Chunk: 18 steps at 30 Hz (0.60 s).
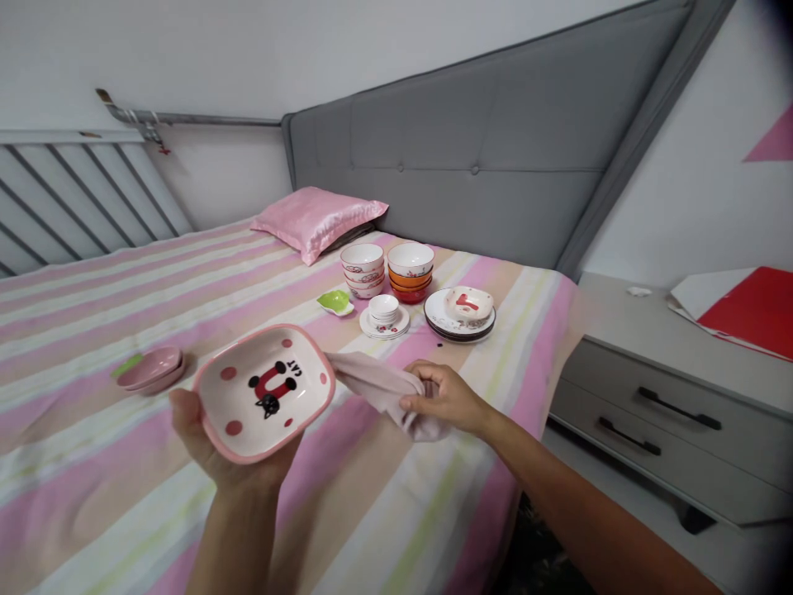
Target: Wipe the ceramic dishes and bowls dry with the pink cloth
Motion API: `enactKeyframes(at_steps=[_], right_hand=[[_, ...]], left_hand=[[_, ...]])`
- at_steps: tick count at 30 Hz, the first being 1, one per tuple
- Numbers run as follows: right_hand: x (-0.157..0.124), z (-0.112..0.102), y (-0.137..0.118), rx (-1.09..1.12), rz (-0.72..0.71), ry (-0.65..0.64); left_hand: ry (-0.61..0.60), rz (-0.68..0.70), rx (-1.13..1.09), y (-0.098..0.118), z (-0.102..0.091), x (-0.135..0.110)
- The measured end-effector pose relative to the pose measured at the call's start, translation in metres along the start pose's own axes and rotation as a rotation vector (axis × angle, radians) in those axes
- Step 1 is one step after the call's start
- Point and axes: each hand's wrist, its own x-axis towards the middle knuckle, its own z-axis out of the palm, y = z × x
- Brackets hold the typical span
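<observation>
Gripping a dish (265, 395) at the lower left of the frame, my left hand (239, 475) supported it from beneath; with my right hand (447, 395) I pinched a cloth (381, 383) at lower centre, below the stacked bowls (364, 269).

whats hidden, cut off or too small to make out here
In the head view:
Part of the left hand: hidden behind the dish.
Inside of the red bowl: covered by the orange bowl.
Red item: cut off by the right edge.
Dark speck on the bedspread: too small to identify.
</observation>
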Motion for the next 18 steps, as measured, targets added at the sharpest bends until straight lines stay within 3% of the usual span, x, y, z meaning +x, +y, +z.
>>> enactKeyframes(at_steps=[4, 10, 18], right_hand=[[-0.003, -0.003, -0.010, 0.269, 0.010, 0.079], [-0.005, 0.005, -0.015, 0.611, 0.203, 0.101], [0.006, 0.007, 0.002, 0.906, 0.419, 0.423]], left_hand=[[-0.018, 0.046, 0.002, 0.005, 0.002, 0.001], [0.152, -0.055, 0.104, -0.015, -0.004, 0.008], [0.191, -0.194, 0.183, -0.045, -0.018, 0.014]])
